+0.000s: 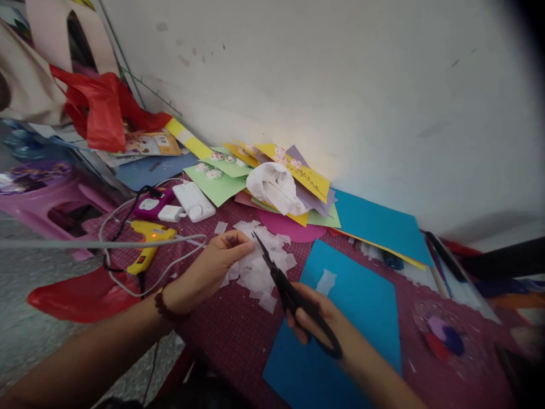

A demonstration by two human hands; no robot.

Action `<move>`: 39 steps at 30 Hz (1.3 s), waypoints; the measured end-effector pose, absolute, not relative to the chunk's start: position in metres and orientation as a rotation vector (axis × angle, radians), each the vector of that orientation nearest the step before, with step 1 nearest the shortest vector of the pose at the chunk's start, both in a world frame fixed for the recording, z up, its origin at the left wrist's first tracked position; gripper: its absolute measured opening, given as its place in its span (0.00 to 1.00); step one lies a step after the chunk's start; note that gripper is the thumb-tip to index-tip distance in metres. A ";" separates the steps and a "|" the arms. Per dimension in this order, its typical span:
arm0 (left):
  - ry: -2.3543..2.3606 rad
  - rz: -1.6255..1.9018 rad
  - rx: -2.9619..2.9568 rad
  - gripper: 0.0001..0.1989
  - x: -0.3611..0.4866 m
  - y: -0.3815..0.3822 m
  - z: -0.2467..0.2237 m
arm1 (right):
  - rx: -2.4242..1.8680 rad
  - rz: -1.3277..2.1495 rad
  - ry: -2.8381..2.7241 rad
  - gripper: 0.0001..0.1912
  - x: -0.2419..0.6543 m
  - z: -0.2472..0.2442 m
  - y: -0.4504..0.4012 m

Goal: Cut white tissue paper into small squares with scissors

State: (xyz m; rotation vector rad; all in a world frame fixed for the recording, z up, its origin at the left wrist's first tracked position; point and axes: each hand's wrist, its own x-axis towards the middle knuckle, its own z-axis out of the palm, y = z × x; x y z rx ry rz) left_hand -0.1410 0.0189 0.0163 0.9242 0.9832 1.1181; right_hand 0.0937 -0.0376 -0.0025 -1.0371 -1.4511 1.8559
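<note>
Well, black scissors point(284, 284); blurred booklet print point(149, 143)

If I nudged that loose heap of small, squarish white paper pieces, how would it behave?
The heap of white paper pieces would probably scatter rather than slide as one, since they overlap haphazardly. Each is likely light and floppy, judging by its thin, tissue-like look. Rolling seems unlikely, as most lie fairly flat.

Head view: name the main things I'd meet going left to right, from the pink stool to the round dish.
Pink plastic stool → yellow plastic glue gun → left hand → long-bladed black scissors → clear, round patterned dish.
</note>
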 end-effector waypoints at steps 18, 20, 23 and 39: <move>1.097 0.987 1.001 0.13 -0.159 0.006 0.012 | -1.134 1.875 -1.559 0.40 0.111 0.014 -0.039; 1.064 1.046 0.961 0.12 -0.157 0.009 0.014 | -1.109 1.889 -1.612 0.40 0.118 0.013 -0.041; 1.029 1.076 0.964 0.11 -0.153 0.010 0.014 | -1.076 1.918 -1.687 0.40 0.124 0.008 -0.044; 0.979 0.979 1.023 0.15 -0.130 0.008 0.005 | -1.119 1.926 -1.500 0.36 0.104 0.005 -0.036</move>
